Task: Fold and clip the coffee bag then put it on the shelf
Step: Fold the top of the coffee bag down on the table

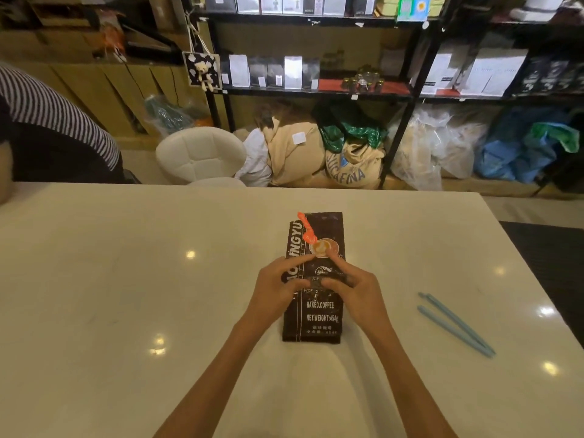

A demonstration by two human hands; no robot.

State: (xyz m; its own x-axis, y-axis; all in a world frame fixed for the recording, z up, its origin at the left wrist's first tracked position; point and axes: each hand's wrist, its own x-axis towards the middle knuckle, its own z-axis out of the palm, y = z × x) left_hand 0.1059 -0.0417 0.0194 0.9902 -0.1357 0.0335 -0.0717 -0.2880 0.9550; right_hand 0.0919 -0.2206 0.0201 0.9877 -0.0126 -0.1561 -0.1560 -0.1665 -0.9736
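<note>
Under both hands — coffee bag [319, 311] print hidden.

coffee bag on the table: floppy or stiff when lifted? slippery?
The coffee bag looks full and blocky at its near end, so probably firm there, while the flatter far end under the orange scoop likely flexes. Its glossy film may slip on the polished table. The label reads 454g: moderate weight. Both hands rest mid-bag.
</note>
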